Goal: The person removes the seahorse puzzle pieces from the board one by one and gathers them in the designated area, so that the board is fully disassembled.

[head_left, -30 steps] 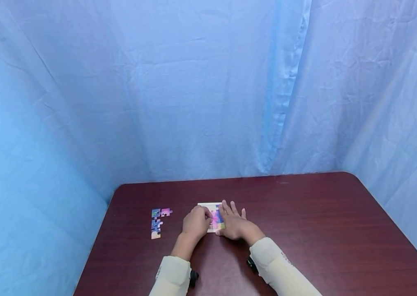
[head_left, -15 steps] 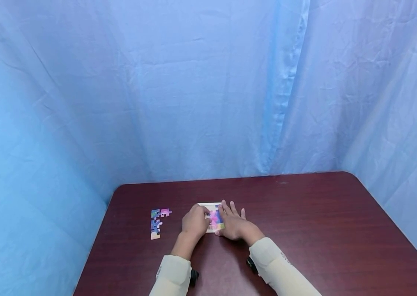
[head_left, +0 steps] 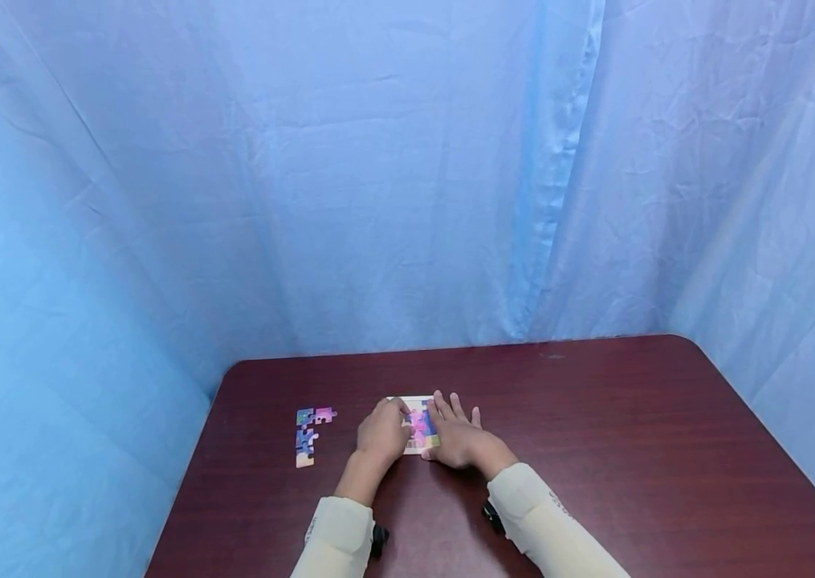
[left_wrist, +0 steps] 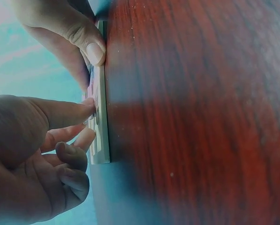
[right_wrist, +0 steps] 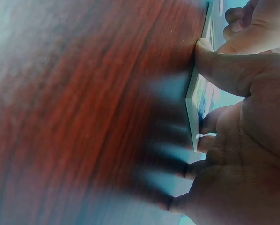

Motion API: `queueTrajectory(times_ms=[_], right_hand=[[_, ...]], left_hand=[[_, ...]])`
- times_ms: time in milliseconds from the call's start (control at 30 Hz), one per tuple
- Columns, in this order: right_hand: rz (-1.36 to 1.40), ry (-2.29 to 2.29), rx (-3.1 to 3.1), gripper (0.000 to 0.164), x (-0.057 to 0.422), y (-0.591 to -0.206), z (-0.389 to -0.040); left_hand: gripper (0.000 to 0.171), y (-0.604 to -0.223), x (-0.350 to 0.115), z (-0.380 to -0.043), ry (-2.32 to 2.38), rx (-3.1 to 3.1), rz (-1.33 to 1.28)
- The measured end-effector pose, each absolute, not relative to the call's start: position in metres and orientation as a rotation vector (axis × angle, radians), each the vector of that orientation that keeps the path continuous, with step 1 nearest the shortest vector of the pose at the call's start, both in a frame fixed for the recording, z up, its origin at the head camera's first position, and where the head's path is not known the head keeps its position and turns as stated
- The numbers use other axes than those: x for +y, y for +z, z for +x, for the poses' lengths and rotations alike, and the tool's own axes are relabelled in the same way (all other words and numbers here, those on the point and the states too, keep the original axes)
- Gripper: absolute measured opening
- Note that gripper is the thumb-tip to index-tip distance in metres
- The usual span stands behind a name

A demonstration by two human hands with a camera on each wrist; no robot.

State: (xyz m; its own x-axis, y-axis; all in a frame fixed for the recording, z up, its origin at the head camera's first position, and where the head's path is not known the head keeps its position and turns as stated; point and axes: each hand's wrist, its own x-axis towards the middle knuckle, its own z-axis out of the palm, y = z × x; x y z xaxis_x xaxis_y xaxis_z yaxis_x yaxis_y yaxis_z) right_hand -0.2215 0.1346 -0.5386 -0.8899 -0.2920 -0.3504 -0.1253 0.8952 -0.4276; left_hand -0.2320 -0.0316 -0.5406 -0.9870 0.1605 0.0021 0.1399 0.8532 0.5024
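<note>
A small jigsaw puzzle in a white-rimmed tray (head_left: 413, 398) lies on the table, partly covered by both hands. My left hand (head_left: 383, 433) is over its left side, thumb and forefinger pinching a pink puzzle piece (head_left: 417, 421) low against the tray. In the left wrist view the thumb (left_wrist: 70, 111) reaches the puzzle's surface while the other fingers curl loosely. From the right, my right hand (head_left: 459, 440) rests on the tray with fingers spread. Its thumb (right_wrist: 219, 63) presses the near edge in the right wrist view.
Left of the tray lie several loose puzzle pieces, among them a pink one (head_left: 323, 415), a blue-green one (head_left: 304, 417) and a cream-cornered one (head_left: 303, 460). The dark red table (head_left: 595, 433) ends at blue curtains (head_left: 393, 201) behind and beside it.
My left thumb and forefinger have shifted slightly over the pink piece, and the pink area beside them looks a little different. The right hand and the loose pieces stay where they were.
</note>
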Motion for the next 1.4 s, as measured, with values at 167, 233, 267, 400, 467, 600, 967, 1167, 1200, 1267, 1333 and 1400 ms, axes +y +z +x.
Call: queueTrajectory(times_ms=[167, 233, 267, 400, 467, 600, 967, 1167, 1200, 1267, 1333, 1400], right_hand=[[-0.305, -0.559, 2.645, 0.094, 0.1346, -0.538, -0.2219], [-0.306, -0.555, 2.645, 0.094, 0.1349, -0.5385, -0.2226], [-0.307, -0.554, 2.643, 0.093, 0.135, -0.5391, -0.223], [-0.306, -0.553, 2.631, 0.093, 0.1355, -0.5399, -0.224], [-0.304, -0.552, 2.628, 0.092, 0.1359, -0.5406, -0.2243], [-0.302, -0.542, 2.639, 0.092, 0.1359, -0.5419, -0.2245], [-0.301, -0.536, 2.637, 0.092, 0.1346, -0.5423, -0.2236], [-0.3, -0.547, 2.636, 0.092, 0.1352, -0.543, -0.225], [-0.302, -0.543, 2.638, 0.092, 0.1352, -0.5437, -0.2252], [-0.304, -0.537, 2.643, 0.092, 0.1349, -0.5442, -0.225], [-0.306, -0.533, 2.649, 0.092, 0.1345, -0.5438, -0.2243], [-0.306, -0.53, 2.649, 0.093, 0.1344, -0.5424, -0.2233]], left_hand=[[0.021, -0.5403, -0.032, -0.2327, 0.819, 2.984, 0.251], [0.02, -0.539, -0.0317, -0.2328, 0.828, 2.982, 0.25], [0.02, -0.5385, -0.0316, -0.233, 0.831, 2.98, 0.248], [0.019, -0.5365, -0.0318, -0.2329, 0.848, 2.977, 0.241], [0.019, -0.5365, -0.0322, -0.2328, 0.854, 2.979, 0.242], [0.017, -0.5359, -0.0336, -0.2314, 0.872, 2.974, 0.25], [0.01, -0.5325, -0.0389, -0.2297, 0.932, 2.969, 0.261], [0.012, -0.5323, -0.04, -0.2291, 0.923, 2.966, 0.279], [0.012, -0.5325, -0.04, -0.2292, 0.915, 2.968, 0.28], [0.013, -0.5325, -0.0398, -0.2292, 0.897, 2.977, 0.286], [0.015, -0.5329, -0.0393, -0.2291, 0.878, 2.986, 0.297], [0.015, -0.5329, -0.0391, -0.2287, 0.858, 2.99, 0.309]])
